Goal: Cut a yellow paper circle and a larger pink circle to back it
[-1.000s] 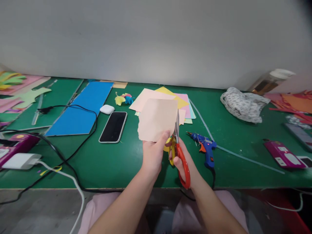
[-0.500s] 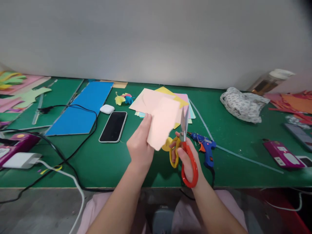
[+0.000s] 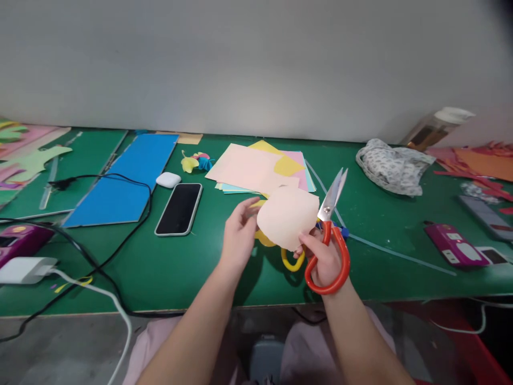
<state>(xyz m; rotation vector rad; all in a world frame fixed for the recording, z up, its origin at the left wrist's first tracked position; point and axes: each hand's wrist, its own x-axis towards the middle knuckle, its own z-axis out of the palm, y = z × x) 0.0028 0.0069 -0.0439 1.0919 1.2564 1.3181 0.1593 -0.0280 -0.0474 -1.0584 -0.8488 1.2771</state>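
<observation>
A pale pink piece of paper (image 3: 286,216) with a rounded, uneven outline is pinched under the thumb of my right hand (image 3: 324,259). That same hand also keeps hold of scissors (image 3: 331,200) with one red and one yellow handle; their blades are slightly apart and point up and away. At the paper's left edge, my left hand (image 3: 238,235) has its fingers loosely bent and apart, gripping nothing. Partly hidden behind the pink paper is a yellow paper piece (image 3: 265,239). Beyond lies a stack of coloured sheets (image 3: 246,166), pale pink on top.
A glue gun (image 3: 343,232) is mostly hidden behind my right hand. On the left are a phone (image 3: 179,209), a white earbud case (image 3: 168,180), a blue board (image 3: 124,182) and black cables. A cloth bundle (image 3: 395,167) and purple power strip (image 3: 456,244) are on the right.
The pink paper has passed from my left hand to my right and turned. My left hand has let go. The scissors have shifted right and tilted.
</observation>
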